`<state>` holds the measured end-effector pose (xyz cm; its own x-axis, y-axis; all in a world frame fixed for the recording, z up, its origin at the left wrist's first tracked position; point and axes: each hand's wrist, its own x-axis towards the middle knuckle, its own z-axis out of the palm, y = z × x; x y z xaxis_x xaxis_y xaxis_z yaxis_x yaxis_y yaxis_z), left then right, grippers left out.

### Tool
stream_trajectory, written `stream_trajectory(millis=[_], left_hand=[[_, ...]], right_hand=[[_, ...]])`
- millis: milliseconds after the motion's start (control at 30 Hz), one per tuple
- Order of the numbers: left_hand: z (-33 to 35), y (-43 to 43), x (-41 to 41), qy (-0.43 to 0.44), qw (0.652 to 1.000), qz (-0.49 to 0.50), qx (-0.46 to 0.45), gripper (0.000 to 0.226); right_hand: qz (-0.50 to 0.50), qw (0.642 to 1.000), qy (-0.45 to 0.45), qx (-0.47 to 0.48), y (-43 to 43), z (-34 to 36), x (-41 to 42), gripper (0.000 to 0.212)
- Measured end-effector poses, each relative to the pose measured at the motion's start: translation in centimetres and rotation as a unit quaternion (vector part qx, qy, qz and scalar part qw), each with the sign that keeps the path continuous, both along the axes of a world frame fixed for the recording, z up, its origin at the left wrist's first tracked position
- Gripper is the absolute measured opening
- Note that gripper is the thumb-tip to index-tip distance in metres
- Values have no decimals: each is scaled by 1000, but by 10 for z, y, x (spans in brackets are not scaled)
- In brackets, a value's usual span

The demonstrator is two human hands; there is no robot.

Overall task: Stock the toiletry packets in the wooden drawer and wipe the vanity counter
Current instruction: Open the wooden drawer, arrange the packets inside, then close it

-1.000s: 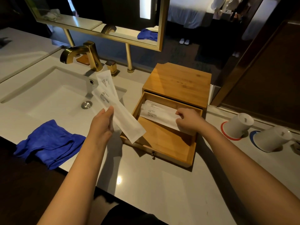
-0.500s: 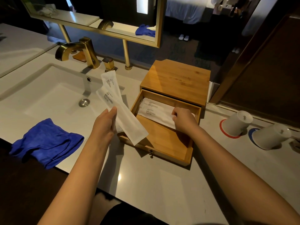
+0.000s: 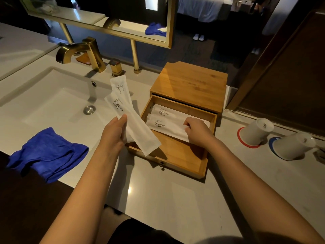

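Since earlier: hands barely shifted | left hand [image 3: 114,134] fingers closed on two toothbrush packets [image 3: 126,111] over drawer [image 3: 202,166] left edge | right hand [image 3: 198,131] fingers curled on packets in drawer [image 3: 163,124], back half | blue cloth [image 3: 47,154] at bench [image 3: 167,199] front-left edge

A gold tap [image 3: 82,51] stands at the back edge of the white sink [image 3: 52,103], below a gold-framed mirror [image 3: 123,18]. Two white cups [image 3: 255,132] sit upside down on round coasters [image 3: 246,144] near the table's right edge.
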<state>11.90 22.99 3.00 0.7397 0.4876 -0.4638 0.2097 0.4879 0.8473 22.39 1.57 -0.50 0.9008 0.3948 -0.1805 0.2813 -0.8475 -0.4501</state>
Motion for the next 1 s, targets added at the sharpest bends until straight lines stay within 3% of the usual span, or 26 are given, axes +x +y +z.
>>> stream_trajectory(millis=[267,567,700,833,1000], left_hand=[[-2,-1,0,13,1000,-5,21,11],[-3,-2,1,16,1000,4,27,13],[-3,-2,1,16,999,2,29,17],[-3,-3,3,16,999,2,33,14],[-4,-2,3,19,999,0,32,11]], right_hand=[[-80,996,-33,-23,7,-17,-1,17],[-91,979,-172,-66,13,-28,-11,22],[-13,981,-195,-16,12,-20,-24,30],[140,981,-134,12,11,-13,-37,34],[91,987,-127,29,14,-18,-33,25]])
